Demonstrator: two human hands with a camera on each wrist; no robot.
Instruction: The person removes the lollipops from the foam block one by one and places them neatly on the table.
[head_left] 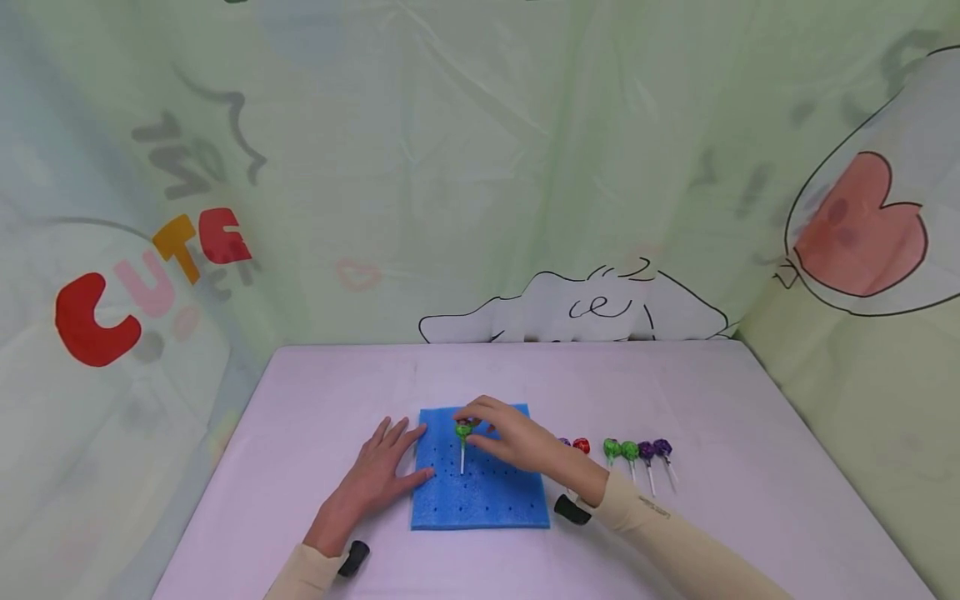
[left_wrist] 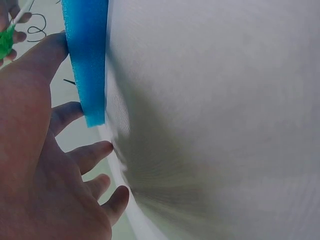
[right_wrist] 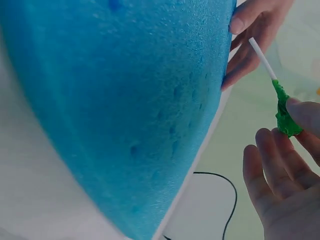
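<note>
My right hand pinches a green-wrapped lollipop by its candy end, with the white stick pointing down over a blue foam board. In the right wrist view the thumb and fingertips grip the green wrapper, and the bare stick stands free of the foam. Small holes dot the board's top. My left hand lies spread at the board's left edge, its thumb and index finger touching the foam. In the left wrist view its thumb presses against the foam side, other fingertips reaching the tablecloth.
Right of the board, two green lollipops and two purple lollipops lie in a row on the pale tablecloth. A red lollipop and a purple one beside it are partly hidden behind the right forearm. A printed curtain hangs behind.
</note>
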